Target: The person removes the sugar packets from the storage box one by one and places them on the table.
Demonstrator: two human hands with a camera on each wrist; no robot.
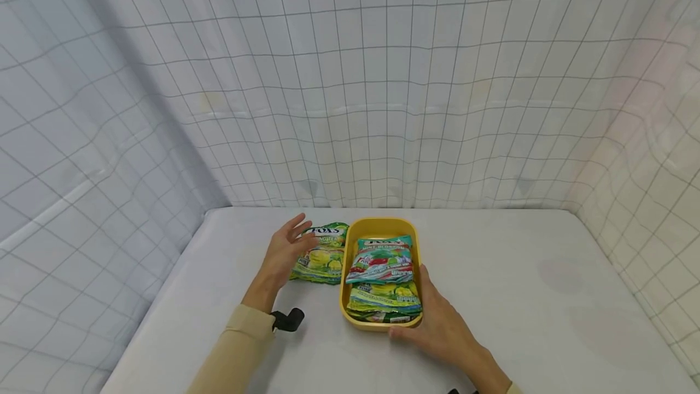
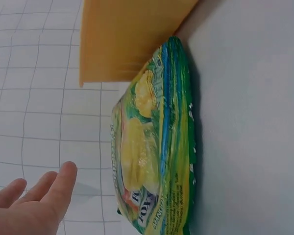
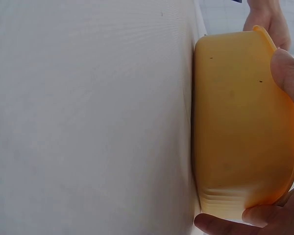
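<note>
Right hand [image 1: 440,323] grips a smooth yellow tub [image 3: 240,122] pointing longways forward; 1 shiny Fox's bag [image 1: 328,262] lies by the loose-fingered left hand [image 1: 281,255].

the box [image 3: 240,122] is smooth, faintly shiny plastic, the bag [image 1: 326,263] left of it glossy, crinkled film, the table [image 1: 519,284] smooth and matt, the near-left sleeve [image 1: 232,348] matt cloth.

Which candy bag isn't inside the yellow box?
The green-and-yellow bag lying on the white table, next to the left hand. The other bags, like the teal-and-red one on top, are inside the yellow box.
</note>
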